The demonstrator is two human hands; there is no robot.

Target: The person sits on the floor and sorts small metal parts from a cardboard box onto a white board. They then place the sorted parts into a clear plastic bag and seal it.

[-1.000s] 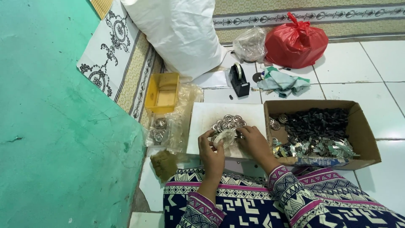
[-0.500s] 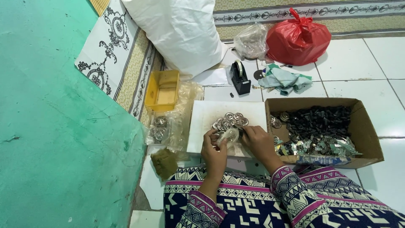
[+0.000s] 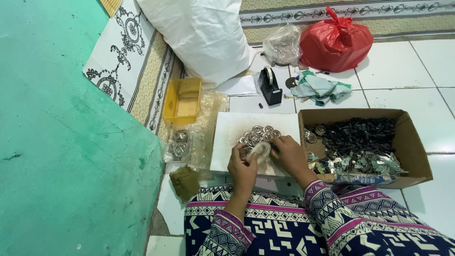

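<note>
clear plastic bag (image 3: 259, 151) between both hands

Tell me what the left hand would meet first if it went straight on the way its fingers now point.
The left hand points up the white board. Probably it would first meet the small clear bag at its fingertips, then the pile of round silver metal pieces. Depth is hard to judge here.

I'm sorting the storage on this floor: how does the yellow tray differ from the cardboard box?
The yellow tray is small, plastic and looks bare inside; the cardboard box is larger, brown and holds dark pieces and metal parts. The tray lies by the clear bags, away from the hands; the box sits right beside the right hand. Both are open-topped and rest on the floor.
</note>
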